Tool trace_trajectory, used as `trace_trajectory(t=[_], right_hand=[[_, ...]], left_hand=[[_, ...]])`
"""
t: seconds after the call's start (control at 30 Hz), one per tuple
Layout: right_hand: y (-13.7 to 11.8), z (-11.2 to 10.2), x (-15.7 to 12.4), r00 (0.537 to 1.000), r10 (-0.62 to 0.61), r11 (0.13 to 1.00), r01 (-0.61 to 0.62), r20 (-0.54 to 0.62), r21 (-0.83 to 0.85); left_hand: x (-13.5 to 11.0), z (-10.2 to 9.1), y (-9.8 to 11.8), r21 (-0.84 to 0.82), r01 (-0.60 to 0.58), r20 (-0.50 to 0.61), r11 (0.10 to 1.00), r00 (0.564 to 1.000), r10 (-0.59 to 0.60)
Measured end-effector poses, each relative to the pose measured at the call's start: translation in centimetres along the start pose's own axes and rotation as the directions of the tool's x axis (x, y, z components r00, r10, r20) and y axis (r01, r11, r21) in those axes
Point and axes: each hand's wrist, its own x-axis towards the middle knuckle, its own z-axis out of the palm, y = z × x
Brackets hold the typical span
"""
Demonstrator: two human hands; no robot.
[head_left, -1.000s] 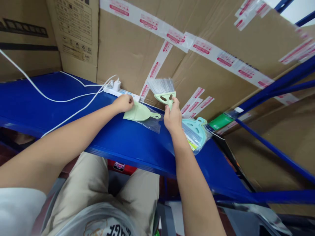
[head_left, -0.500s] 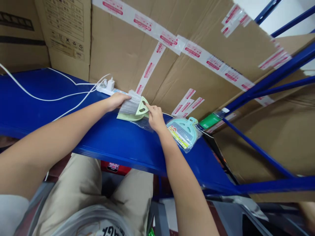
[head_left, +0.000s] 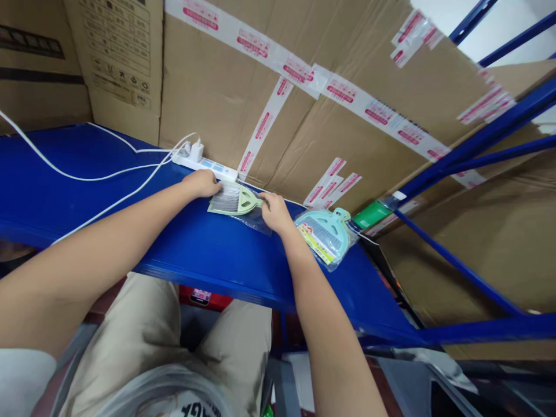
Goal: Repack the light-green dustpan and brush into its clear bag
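Seating the small pale-green plastic hand brush (head_left: 234,199) into the matching pale-green plastic dustpan (head_left: 217,209), both at centre frame on the blue tabletop (head_left: 208,249), on top of a clear plastic bag (head_left: 258,220). My left hand (head_left: 202,183) is curled over the bristle end, fingers closed down on the brush and pan edge. My right hand (head_left: 274,212) pinches the brush handle from the right, fingers closed on it. Step in hand, as I read it: nesting brush into pan. Next move probably calls for pressing the handle flat until it lines up with the pan handle, then getting the set towards the bag mouth; needs one hand free for the bag. Just right of my right hand, a bagged light-blue plastic dustpan set (head_left: 324,234) lies near the tabletop edge. Upper-centre: white power strip (head_left: 204,164) with white cables (head_left: 108,174) running left, taped brown cardboard boxes (head_left: 304,104) behind. Hard to tell: whether the brush has clicked in, since my left hand covers the bristle tips and the pan front; the pan handle is hidden under the brush; the bag opening isn't visible.
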Motion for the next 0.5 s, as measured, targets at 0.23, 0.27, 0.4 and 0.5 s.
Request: trace_trajectory(t=[0.23,0.27,0.4,0.5], right_hand=[[-0.28,-0.95,-0.08,0.964,0.264,0.964,-0.264,-0.012,0.033],[-0.15,-0.94,-0.08,0.957,0.289,0.957,-0.288,-0.002,0.041],[0.39,-0.55,0.16,0.919,0.393,0.909,-0.393,0.031,0.141],[0.12,-0.29,0.41,0.865,0.498,0.811,-0.491,0.065,0.319]], left_hand=[[-0.3,0.0,0.16,0.066,-0.007,-0.004,0.998,1.0,0.007],[-0.24,0.07,0.12,0.063,-0.014,0.001,0.998,1.0,0.014],[0.11,0.41,-0.19,0.036,-0.056,-0.014,0.998,0.998,0.057],[0.24,0.64,-0.26,-0.001,-0.063,-0.027,0.998,0.998,0.063]])
